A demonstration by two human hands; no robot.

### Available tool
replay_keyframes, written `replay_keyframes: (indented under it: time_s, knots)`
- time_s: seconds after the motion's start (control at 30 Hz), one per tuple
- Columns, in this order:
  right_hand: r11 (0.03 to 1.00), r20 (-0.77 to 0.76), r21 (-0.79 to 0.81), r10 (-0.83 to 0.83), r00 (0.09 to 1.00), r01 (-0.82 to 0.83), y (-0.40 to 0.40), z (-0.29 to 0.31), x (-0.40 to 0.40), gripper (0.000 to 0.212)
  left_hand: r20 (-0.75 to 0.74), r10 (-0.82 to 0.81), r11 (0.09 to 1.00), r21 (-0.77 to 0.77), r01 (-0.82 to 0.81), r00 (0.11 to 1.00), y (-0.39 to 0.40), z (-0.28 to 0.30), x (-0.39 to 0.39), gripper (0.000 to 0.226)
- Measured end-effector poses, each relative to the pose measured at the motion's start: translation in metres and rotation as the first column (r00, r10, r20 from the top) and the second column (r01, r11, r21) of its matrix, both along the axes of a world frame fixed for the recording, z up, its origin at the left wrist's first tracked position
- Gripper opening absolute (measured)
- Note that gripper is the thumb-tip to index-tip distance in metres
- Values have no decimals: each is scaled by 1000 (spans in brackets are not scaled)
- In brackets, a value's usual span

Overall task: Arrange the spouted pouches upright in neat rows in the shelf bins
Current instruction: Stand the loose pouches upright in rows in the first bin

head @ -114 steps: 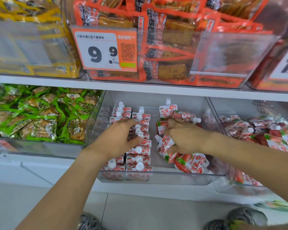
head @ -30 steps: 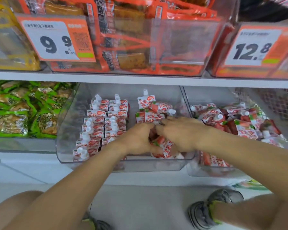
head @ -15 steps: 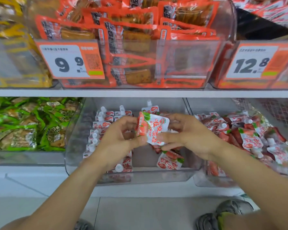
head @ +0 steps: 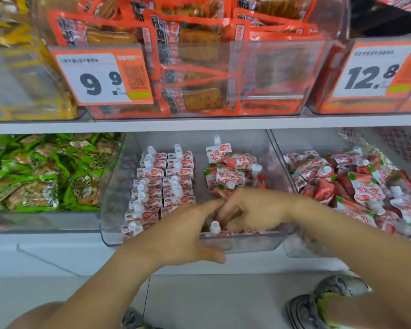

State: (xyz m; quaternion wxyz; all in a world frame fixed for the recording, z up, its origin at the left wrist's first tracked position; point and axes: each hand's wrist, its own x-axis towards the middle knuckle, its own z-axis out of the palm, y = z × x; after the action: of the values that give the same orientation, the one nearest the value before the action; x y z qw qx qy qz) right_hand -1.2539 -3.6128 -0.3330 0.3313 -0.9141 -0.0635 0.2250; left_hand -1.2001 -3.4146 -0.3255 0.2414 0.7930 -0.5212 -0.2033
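Note:
Red-and-white spouted pouches stand in two neat rows in the left half of the clear middle bin. A loose pile of pouches lies at the bin's back right. One pouch with a white cap stands upright at the front right of the bin. My right hand reaches over it with curled fingers that hold its top edge. My left hand lies beside it, fingers stretched towards the pouch and thumb spread outside the bin's front wall.
The clear bin on the right holds a jumble of the same pouches. Green snack packs fill the left bin. Orange packs and price tags 9.9 and 12.8 hang on the shelf above.
Both hands have come down from mid-air into the front right of the bin. The pouch they held up between them now stands at the bin's front.

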Motion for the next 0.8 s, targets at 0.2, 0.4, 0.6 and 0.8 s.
replay_keyframes:
  time_s: [0.2,0.4,0.6,0.8]
  knots:
    - [940,-24,-318,123,992,-124,-24,20,15,47,99,-14,998,56,9,995,1,-10,7,38]
    - [765,-180,-502,364,914,-403,-10,10,28,56,-42,-11,999,42,13,999,4,-10,11,33]
    - [684,-101,-600,449,888,-414,-12,6,21,29,-84,-47,996,78,54,995,8,-9,18,31]
    - [750,142,-644,308,941,-148,-23,44,-5,1,-141,-60,998,29,64,988,10,-6,13,33]
